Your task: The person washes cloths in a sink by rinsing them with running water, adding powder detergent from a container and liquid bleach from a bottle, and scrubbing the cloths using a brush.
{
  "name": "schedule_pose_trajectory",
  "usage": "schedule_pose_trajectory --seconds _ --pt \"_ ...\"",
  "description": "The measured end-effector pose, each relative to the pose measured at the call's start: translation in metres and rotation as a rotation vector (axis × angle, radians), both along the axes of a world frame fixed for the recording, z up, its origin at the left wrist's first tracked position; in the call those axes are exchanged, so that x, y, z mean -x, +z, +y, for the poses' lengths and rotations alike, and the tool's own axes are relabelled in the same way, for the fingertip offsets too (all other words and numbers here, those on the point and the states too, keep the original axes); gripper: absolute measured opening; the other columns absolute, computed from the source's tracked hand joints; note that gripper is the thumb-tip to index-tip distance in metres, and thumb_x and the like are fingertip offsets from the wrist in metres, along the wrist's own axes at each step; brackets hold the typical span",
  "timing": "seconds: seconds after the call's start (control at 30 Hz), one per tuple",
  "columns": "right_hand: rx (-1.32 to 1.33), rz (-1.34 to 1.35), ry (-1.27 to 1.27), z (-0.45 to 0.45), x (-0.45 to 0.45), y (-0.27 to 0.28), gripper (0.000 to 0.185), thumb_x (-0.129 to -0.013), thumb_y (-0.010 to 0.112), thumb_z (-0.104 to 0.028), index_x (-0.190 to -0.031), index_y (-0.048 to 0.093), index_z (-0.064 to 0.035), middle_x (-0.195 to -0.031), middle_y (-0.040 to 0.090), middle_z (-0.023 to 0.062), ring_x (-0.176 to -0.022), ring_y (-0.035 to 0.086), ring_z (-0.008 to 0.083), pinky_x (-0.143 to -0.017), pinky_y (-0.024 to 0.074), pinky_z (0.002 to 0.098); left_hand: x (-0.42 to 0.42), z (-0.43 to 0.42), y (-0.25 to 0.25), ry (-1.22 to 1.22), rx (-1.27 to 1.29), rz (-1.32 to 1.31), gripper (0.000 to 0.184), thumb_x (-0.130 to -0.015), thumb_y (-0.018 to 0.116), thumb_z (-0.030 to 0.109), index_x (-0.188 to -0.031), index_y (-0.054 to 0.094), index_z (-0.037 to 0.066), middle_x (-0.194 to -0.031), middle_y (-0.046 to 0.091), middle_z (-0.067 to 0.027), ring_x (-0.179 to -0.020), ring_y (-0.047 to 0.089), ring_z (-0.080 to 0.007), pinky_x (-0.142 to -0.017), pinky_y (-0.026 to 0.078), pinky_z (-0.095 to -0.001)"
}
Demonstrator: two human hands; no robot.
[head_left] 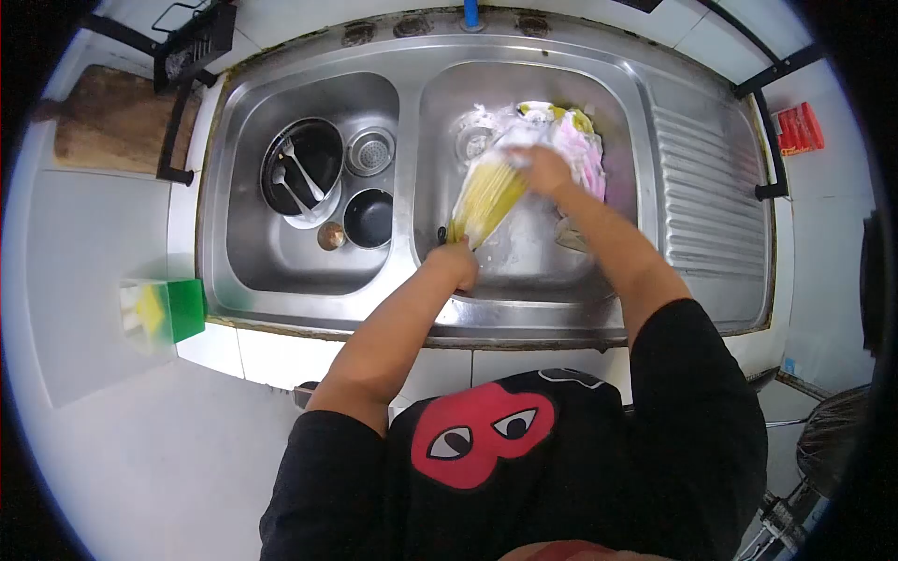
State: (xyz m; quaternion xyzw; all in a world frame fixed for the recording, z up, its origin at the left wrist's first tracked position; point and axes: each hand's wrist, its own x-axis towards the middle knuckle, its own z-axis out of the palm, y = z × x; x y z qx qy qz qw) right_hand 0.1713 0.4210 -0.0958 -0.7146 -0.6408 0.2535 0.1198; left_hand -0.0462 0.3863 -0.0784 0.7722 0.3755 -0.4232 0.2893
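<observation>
In the right basin of a steel sink (645,140), a soapy yellow cloth (491,198) is stretched diagonally between my hands. My left hand (456,265) is closed on its lower end, close to the basin's front edge. My right hand (543,171) lies at the cloth's upper end among white suds; its fingers are blurred and partly hidden by foam. Beside it, a pink and white soapy cloth (582,154) with yellow-green parts is bunched at the back right of the basin. A pale object (569,234) shows partly under my right forearm.
The left basin holds a black pan (313,154) with a fork and a spoon, a small black pot (369,219) and a small round brownish item (331,236). A ridged drainboard (711,187) is at right, a wooden board (117,122) and green box (185,309) at left.
</observation>
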Motion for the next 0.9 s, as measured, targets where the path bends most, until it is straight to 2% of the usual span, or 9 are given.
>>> schedule_pose_trajectory --seconds 0.13,0.2,0.27,0.4,0.47,0.57,0.6,0.67,0.9 --pt "-0.009 0.159 -0.021 -0.003 0.021 0.004 0.050 -0.071 0.066 -0.020 -0.117 0.055 -0.0326 -0.103 0.061 0.0131 -0.096 0.058 0.0268 -0.086 0.0440 0.0368 0.009 0.004 -0.047 -0.031 -0.004 0.011 0.073 -0.070 0.060 0.012 -0.136 0.028 0.004 -0.120 0.052 -0.0180 -0.107 0.054 -0.0297 -0.087 0.044 -0.0381" --pt "-0.386 0.250 0.302 -0.043 0.073 -0.026 0.048 -0.071 0.064 -0.018 -0.116 0.056 -0.0310 -0.108 0.060 0.0124 -0.096 0.058 0.0263 -0.087 0.0438 0.0368 0.004 0.007 -0.047 -0.081 0.017 0.028 0.070 -0.071 0.060 0.012 -0.134 0.031 0.004 -0.121 0.051 -0.0178 -0.107 0.055 -0.0291 -0.087 0.045 -0.0384" --pt "-0.143 0.180 0.285 -0.038 0.065 -0.010 0.047 -0.071 0.064 -0.017 -0.116 0.056 -0.0300 -0.111 0.059 0.0123 -0.098 0.057 0.0248 -0.088 0.0432 0.0366 0.001 0.006 0.007 -0.114 0.073 0.049 0.066 -0.071 0.059 0.012 -0.133 0.035 0.004 -0.123 0.050 -0.0175 -0.107 0.054 -0.0286 -0.086 0.045 -0.0389" --pt "0.119 0.169 -0.137 0.023 -0.005 0.002 0.044 -0.074 0.062 -0.019 -0.117 0.056 -0.0294 -0.104 0.061 0.0132 -0.094 0.059 0.0246 -0.084 0.0457 0.0364 0.003 0.004 -0.011 -0.087 0.034 -0.027 0.059 -0.071 0.058 0.010 -0.128 0.042 0.004 -0.134 0.039 -0.0156 -0.110 0.053 -0.0286 -0.088 0.044 -0.0396" --pt "-0.030 0.090 -0.025 0.024 0.013 -0.001 0.042 -0.074 0.062 -0.019 -0.115 0.057 -0.0286 -0.102 0.062 0.0135 -0.093 0.060 0.0251 -0.083 0.0462 0.0361 0.004 0.002 0.002 0.019 -0.011 -0.031 0.056 -0.072 0.057 0.009 -0.126 0.045 0.003 -0.139 0.031 -0.0144 -0.111 0.052 -0.0283 -0.089 0.043 -0.0401" --pt "-0.168 0.240 0.191 -0.016 0.069 -0.001 0.042 -0.072 0.064 -0.016 -0.112 0.059 -0.0270 -0.100 0.062 0.0135 -0.092 0.060 0.0255 -0.082 0.0460 0.0353 0.004 0.006 -0.006 -0.192 -0.016 -0.075 0.067 -0.069 0.055 0.008 -0.128 0.029 -0.012 -0.104 0.059 -0.0235 -0.096 0.060 -0.0306 -0.079 0.048 -0.0364" --pt "-0.238 0.249 0.298 -0.028 0.076 -0.013 0.042 -0.072 0.064 -0.016 -0.112 0.059 -0.0268 -0.100 0.062 0.0135 -0.092 0.060 0.0256 -0.082 0.0460 0.0351 0.003 0.006 -0.001 -0.150 -0.019 -0.079 0.062 -0.070 0.055 0.009 -0.127 0.035 -0.007 -0.113 0.054 -0.0204 -0.100 0.057 -0.0299 -0.082 0.046 -0.0374" --pt "-0.171 0.236 0.201 -0.021 0.060 -0.026 0.044 -0.070 0.065 -0.015 -0.112 0.059 -0.0270 -0.102 0.062 0.0133 -0.091 0.060 0.0258 -0.082 0.0461 0.0343 0.002 0.003 0.018 -0.067 -0.014 -0.073 0.054 -0.072 0.054 0.011 -0.125 0.046 0.002 -0.130 0.044 -0.0143 -0.109 0.053 -0.0284 -0.087 0.044 -0.0392" --pt "-0.217 0.113 -0.245 0.032 -0.019 0.003 0.041 -0.072 0.060 -0.021 -0.113 0.059 -0.0218 -0.106 0.060 0.0153 -0.096 0.058 0.0293 -0.085 0.0452 0.0354 -0.013 0.024 0.030 -0.130 -0.056 -0.162 0.033 -0.076 0.053 0.013 -0.107 0.059 0.002 -0.113 0.056 -0.0196 -0.103 0.056 -0.0293 -0.085 0.046 -0.0388"
